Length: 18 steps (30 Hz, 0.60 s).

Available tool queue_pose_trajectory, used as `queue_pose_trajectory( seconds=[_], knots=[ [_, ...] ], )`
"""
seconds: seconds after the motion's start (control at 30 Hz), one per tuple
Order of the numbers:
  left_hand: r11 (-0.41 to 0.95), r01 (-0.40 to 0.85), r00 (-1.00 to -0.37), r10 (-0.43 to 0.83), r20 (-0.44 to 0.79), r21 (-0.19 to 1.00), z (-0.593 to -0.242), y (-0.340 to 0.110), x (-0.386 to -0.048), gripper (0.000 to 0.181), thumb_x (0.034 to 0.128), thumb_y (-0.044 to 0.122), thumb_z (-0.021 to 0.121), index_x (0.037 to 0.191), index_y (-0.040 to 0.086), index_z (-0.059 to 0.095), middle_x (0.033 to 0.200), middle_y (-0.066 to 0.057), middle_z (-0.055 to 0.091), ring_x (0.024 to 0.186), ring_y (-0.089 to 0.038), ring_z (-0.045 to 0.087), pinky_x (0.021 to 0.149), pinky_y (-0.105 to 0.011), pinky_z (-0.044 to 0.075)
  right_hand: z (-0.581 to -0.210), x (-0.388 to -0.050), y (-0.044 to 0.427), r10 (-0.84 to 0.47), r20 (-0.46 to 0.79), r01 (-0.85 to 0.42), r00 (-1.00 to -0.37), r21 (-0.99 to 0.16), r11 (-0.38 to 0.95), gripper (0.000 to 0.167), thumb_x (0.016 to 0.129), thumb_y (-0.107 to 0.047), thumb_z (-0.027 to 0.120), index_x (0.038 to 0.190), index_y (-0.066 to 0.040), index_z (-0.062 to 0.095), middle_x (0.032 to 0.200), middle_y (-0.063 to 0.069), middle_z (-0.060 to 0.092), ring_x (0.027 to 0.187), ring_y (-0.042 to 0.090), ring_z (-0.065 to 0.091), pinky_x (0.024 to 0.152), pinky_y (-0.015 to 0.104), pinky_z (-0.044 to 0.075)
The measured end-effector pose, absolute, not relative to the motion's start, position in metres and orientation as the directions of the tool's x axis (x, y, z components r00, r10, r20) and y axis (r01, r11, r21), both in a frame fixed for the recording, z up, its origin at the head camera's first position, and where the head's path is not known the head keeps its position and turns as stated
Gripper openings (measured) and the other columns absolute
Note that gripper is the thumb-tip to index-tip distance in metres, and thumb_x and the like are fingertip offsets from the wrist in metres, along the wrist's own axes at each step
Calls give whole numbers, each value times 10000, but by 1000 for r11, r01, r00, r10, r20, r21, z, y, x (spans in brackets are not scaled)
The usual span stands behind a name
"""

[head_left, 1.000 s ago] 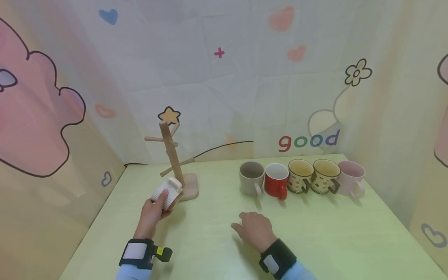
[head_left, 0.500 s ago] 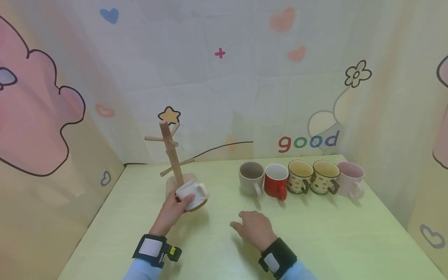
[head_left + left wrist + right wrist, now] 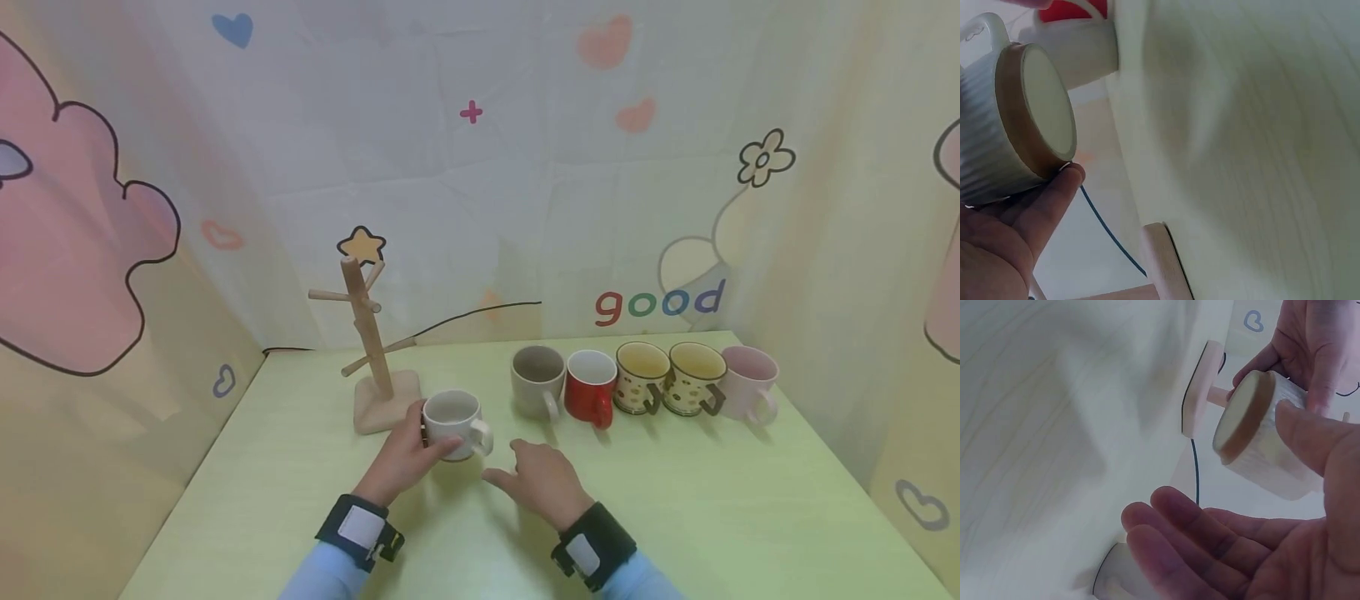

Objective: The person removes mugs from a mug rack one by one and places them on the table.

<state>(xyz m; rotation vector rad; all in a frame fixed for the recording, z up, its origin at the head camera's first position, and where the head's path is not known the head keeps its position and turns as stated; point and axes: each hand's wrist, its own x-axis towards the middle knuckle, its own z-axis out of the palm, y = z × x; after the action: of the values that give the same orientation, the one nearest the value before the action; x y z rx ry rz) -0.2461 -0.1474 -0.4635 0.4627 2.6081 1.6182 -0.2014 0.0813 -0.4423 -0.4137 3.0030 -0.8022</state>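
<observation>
My left hand (image 3: 405, 457) grips a white ribbed mug (image 3: 454, 425) by its left side, thumb in front, holding it above the table in front of the mug tree. Its handle points right, toward my right hand. In the left wrist view the mug's brown band and pale underside (image 3: 1049, 103) show. My right hand (image 3: 546, 485) hovers just right of the mug, fingers spread and loosely bent, touching nothing. From the right wrist view, its thumb (image 3: 1310, 434) overlaps the mug in the picture, with a gap below between thumb and fingers.
A wooden mug tree (image 3: 369, 333) with bare pegs stands at the back left. Along the back right sit a grey mug (image 3: 537, 392), a red mug (image 3: 588, 396), two spotted yellow mugs (image 3: 637, 387) and a pink mug (image 3: 746, 392). A printed cloth (image 3: 420, 167) hangs behind the table.
My left hand has carried the white mug rightward from beside the mug tree and turned it from tilted to nearly upright. The right hand has shifted only slightly.
</observation>
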Motion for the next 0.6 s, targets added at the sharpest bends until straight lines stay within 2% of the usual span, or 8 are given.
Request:
queue_pose_trajectory(
  seconds=[0.13,0.27,0.43,0.6],
  knots=[
    [445,288,-933,329,145,848,-465,-143,-245,791,875,406,754,1447,48,342,1313,-129,554,1158,-272,559,993,-519,437,-441,-203,81,-268,68,-264,-961,-510,819,510,871,-440,723,1058,31,672,767,76,674,689,221,635,628,386,518],
    [481,353,-907,387,167,802,-466,-140,-244,779,879,419,746,1448,73,341,1293,-105,562,1151,-243,567,987,-488,446,-442,-203,81,-292,92,-296,-952,-526,797,346,892,-391,708,850,-54,640,621,-19,533,558,130,487,504,288,374],
    [528,431,-874,445,194,731,-467,-136,-242,769,885,427,735,1447,86,336,1303,-95,558,1160,-225,569,980,-463,460,-445,-202,80,-319,99,-320,-943,-544,776,307,911,-320,700,725,-116,565,582,-49,466,528,110,430,489,257,311],
    [566,471,-857,475,199,677,-466,-132,-240,768,870,375,764,1450,118,332,1330,-92,544,1193,-245,565,988,-443,465,-445,-202,79,-321,114,-328,-940,-558,762,253,919,-275,696,754,-111,595,613,-46,472,564,116,433,519,262,319]
  ],
)
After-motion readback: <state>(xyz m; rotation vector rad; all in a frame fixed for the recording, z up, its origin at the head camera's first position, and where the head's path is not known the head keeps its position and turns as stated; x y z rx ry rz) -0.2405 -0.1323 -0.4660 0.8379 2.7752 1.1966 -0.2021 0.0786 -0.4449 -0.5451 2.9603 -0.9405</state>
